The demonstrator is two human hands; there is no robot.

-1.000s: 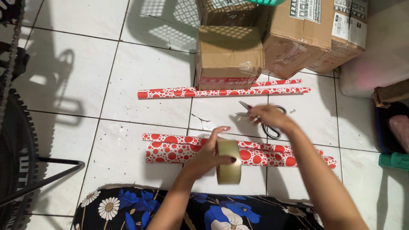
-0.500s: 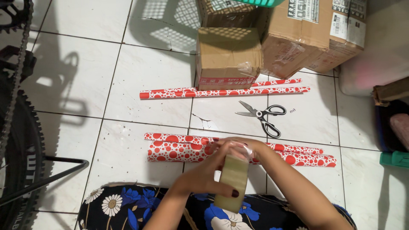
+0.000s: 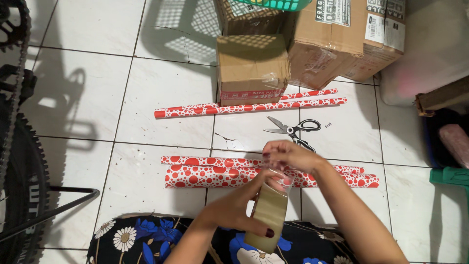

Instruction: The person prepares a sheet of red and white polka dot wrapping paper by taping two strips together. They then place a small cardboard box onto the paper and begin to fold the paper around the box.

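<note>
Left hand: my left hand is wrapped around the roll of clear tape, thumb across its lower face, at about 6 o'clock in my view.
Right hand: my right hand is pinched onto the loose strip of tape drawn up off the roll (the film looks stretched and glossy between both hands).
Tape roll: held above my lap, over the floral cloth.
Wrapping paper: red-and-white dotted rolls lie on the white floor tiles just beyond the hands; two thinner rolls lie further toward 12 o'clock.
Scissors: black-handled scissors lie between the two sets of rolls, untouched.
Boxes: cardboard boxes at 12 o'clock.
</note>
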